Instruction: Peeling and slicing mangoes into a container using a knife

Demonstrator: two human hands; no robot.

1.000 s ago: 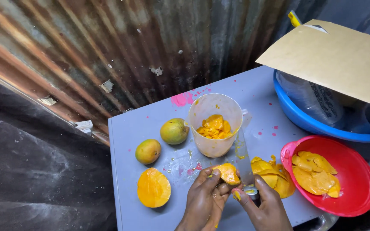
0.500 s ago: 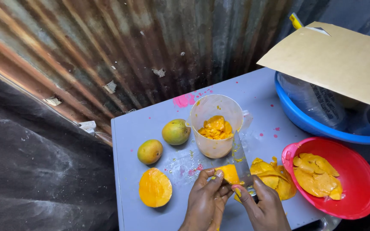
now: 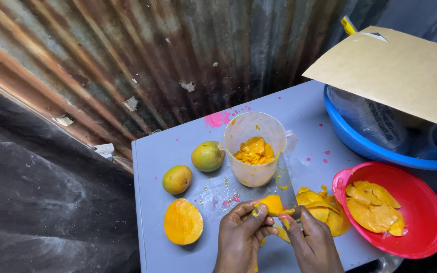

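Left hand (image 3: pixel 242 233) fingers clamped on a mango piece (image 3: pixel 272 205), right hand (image 3: pixel 313 241) gripping a knife (image 3: pixel 290 188), cup (image 3: pixel 255 147) just beyond, red bowl (image 3: pixel 421 237) right.

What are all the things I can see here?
Whole mangoes: two, green-yellow, on the table left of the jug.
Mango half: one, orange, cut side up, near the table's front left.
Plastic jug: one, clear, mid-table, holding mango pieces.
Mango peels: a pile, yellow, on the table beside the red bowl.
Red bowl: one, at right, holding peels.
Blue basin: one, behind the red bowl.
Cardboard sheet: one, brown, over the basin.
Table: one, grey.
Metal wall: rusty, behind.
Mango piece: one, orange, held in both hands.
Knife: one, in the right hand.
Left hand: one.
Right hand: one.
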